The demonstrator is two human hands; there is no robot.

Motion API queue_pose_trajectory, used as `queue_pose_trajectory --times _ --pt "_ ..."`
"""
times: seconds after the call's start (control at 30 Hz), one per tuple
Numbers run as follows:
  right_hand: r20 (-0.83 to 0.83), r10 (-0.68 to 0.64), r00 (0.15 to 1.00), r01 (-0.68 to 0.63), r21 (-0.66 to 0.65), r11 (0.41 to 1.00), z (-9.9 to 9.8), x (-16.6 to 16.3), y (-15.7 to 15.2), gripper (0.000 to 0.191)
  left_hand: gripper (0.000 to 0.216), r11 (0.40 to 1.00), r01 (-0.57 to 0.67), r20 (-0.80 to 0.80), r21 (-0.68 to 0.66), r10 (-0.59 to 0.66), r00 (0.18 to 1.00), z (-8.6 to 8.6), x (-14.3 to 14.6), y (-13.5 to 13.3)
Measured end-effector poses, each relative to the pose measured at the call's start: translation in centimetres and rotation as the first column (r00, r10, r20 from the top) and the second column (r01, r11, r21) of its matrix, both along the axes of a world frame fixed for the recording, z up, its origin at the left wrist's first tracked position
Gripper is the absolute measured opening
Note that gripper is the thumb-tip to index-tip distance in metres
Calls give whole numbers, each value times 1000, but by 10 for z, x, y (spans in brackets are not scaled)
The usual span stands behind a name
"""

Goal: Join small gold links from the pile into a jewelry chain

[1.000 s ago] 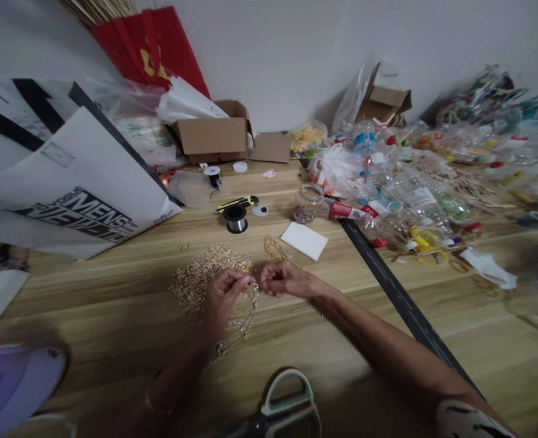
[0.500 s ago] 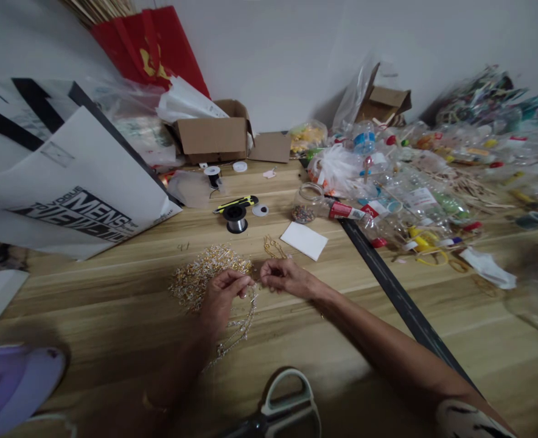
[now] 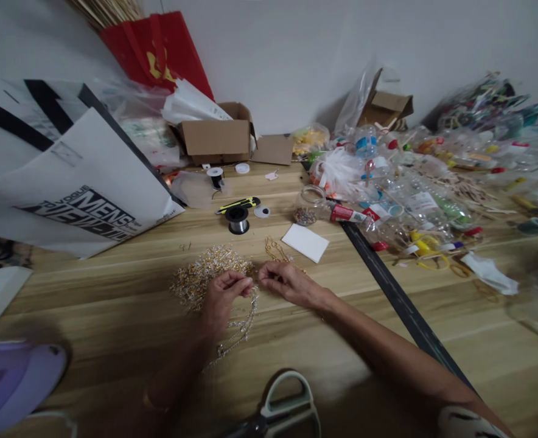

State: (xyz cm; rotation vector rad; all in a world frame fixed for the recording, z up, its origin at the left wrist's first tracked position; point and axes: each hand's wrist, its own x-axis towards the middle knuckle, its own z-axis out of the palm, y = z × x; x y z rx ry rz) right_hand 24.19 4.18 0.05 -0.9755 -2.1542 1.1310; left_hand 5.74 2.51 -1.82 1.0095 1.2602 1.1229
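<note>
My left hand (image 3: 221, 298) is curled in a pinch on a thin beaded gold wire piece (image 3: 241, 325) that curves down below it on the wooden table (image 3: 114, 304). My right hand (image 3: 282, 281) is closed in a pinch just to its right, fingertips almost meeting those of the left; what it pinches is too small to make out. A heap of gold and clear bead work (image 3: 202, 271) lies right behind the left hand. A few loose gold wire loops (image 3: 274, 249) lie behind the right hand.
Scissors (image 3: 287, 407) lie at the near edge. A wire spool (image 3: 238, 220), utility knife (image 3: 237, 204), bead jar (image 3: 306, 207) and white card (image 3: 305, 242) sit behind the hands. Paper bags (image 3: 77, 182) stand left, a cardboard box (image 3: 216, 139) at the back, plastic bottles (image 3: 415, 201) right.
My right hand has shifted slightly left and closer to the left hand's fingertips; both stay pinched at the wire piece. The view tilted a little.
</note>
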Motion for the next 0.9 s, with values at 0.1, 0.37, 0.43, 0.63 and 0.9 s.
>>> queue_pose_trajectory --times 0.1,0.37,0.43,0.63,0.9 --pt "-4 6 1000 -6 -9 1000 -1 0 1 12 16 1000 3 15 -1 -3 1000 -3 -1 1" --pt "-29 35 999 -32 107 994 2 -1 -2 9 16 998 62 40 6 -62 997 -5 -3 1" --pt "-21 50 999 -46 151 987 5 -1 -3 8 15 997 75 30 20 -76 997 -3 -3 1" --pt "6 29 1000 -29 165 986 6 -2 -3 10 20 996 81 20 32 -82 996 -2 -3 0" --pt "45 -2 999 -6 184 983 4 -2 -1 13 24 997 77 77 -14 -76 994 1 -3 -1"
